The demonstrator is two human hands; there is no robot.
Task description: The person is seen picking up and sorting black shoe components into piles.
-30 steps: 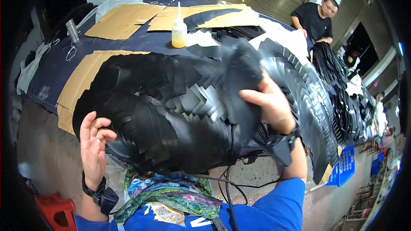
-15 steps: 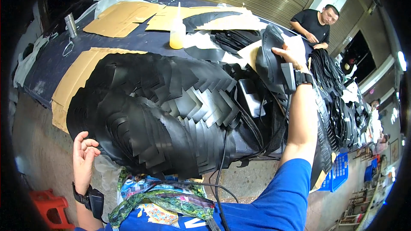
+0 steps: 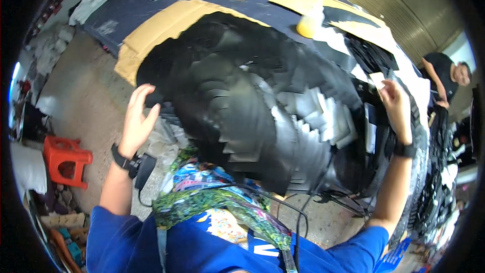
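Note:
A broad spread of overlapping black leather-like sheets point(image 3: 247, 111) covers the near part of the table in fanned layers. My left hand point(image 3: 137, 121) is open beside its left edge, thumb and fingers apart, holding nothing. At the right end of the spread, my right hand point(image 3: 397, 108) has its fingers curled together, slightly blurred. Just by those fingertips is a small cream card-like piece point(image 3: 377, 79); whether I grip it or it only lies there is unclear. A pale flat rectangular object point(image 3: 371, 131) lies below my right hand among dark material.
Brown cardboard point(image 3: 151, 33) lies under the far left edge. A bottle of yellow liquid point(image 3: 309, 23) stands farther back. More black pieces point(image 3: 434, 192) hang along the right side, near another person point(image 3: 442, 78). A red stool point(image 3: 68, 159) stands on the left floor; cables point(image 3: 303, 215) cross before me.
My view has swung left, shifting the table rightward. The black stack that my right hand held no longer shows in it. My left hand has opened wider beside the sheets.

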